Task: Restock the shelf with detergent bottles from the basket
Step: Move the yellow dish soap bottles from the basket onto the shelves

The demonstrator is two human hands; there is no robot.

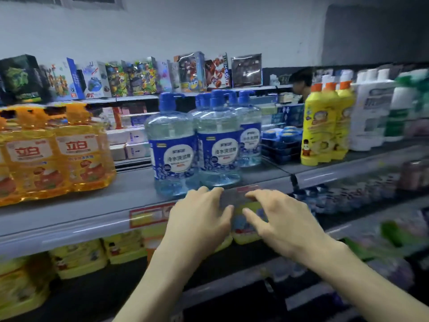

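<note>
Hovering at the shelf edge, the left hand and right hand hold nothing, fingers spread; each should probably ease a blue detergent bottle squarely back.

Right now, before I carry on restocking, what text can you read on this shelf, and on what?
"立白": white labels of the orange translucent detergent bottles.
"冷水洗洁精", probably: blue labels of the clear blue-capped detergent bottles.
"NGSHUI", sideways and partial: red-and-white toy box.
Too blurred to read: red price tags on the grey shelf rail; labels of the yellow bottles.
</note>
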